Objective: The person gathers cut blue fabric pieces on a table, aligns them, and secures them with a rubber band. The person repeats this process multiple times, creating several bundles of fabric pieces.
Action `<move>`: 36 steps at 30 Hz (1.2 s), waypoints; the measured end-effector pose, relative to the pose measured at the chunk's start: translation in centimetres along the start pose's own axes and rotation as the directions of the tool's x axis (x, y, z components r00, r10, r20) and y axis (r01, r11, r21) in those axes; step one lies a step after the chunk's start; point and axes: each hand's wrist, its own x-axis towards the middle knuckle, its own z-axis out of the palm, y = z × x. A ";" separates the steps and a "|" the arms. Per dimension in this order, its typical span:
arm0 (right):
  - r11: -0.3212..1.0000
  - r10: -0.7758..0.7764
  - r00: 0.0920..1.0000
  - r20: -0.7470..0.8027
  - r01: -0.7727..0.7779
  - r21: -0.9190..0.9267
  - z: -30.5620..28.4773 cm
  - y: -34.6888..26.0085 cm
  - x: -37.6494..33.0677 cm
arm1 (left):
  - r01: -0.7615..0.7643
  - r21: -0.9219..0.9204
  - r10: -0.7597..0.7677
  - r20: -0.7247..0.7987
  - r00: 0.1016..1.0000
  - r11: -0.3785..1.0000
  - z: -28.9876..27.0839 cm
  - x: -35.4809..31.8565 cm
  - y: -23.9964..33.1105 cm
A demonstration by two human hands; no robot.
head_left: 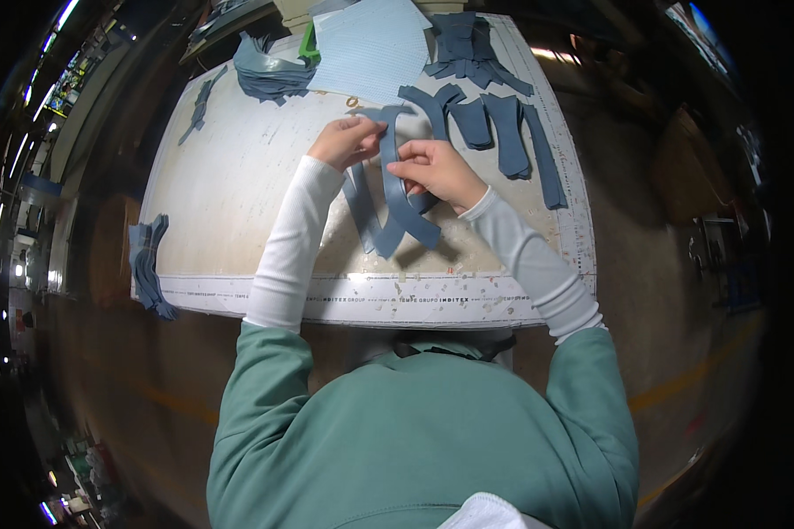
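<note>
Over the middle of the table, a blue-grey strip (397, 198) of cut material hangs between my hands, its lower end forked. My left hand (349, 142) pinches it near the top edge, fingers closed. Lower down on the other side, my right hand (437, 171) grips the same strip between thumb and fingers. Another strip (359, 207) of the same colour hangs to the left of it; how the two join is unclear. A curved blue-grey piece (432, 104) lies just beyond my right hand. The fingertips' far sides are hidden.
Stacks of blue-grey pieces lie at the back left (272, 75), back right (464, 44) and left edge (150, 264). Several flat pieces (508, 137) rest on the right. White sheets (370, 53) cover the table's (220, 194) far side, beside a green object (309, 42).
</note>
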 end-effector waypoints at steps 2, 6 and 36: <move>0.991 -0.125 0.984 -0.124 0.129 0.021 -1.4 0.2 0.1 | -0.073 -0.039 0.074 0.043 0.996 0.997 1.1 2.0 1.0; 0.965 -0.255 0.923 -0.290 0.225 -0.131 -5.4 1.9 1.4 | -0.084 -0.076 0.089 0.064 0.994 0.994 3.2 7.3 1.1; 0.321 -0.374 0.889 -0.264 -0.143 -0.936 -5.0 1.5 0.7 | -0.266 0.914 0.406 0.128 0.905 0.307 6.5 5.0 -2.4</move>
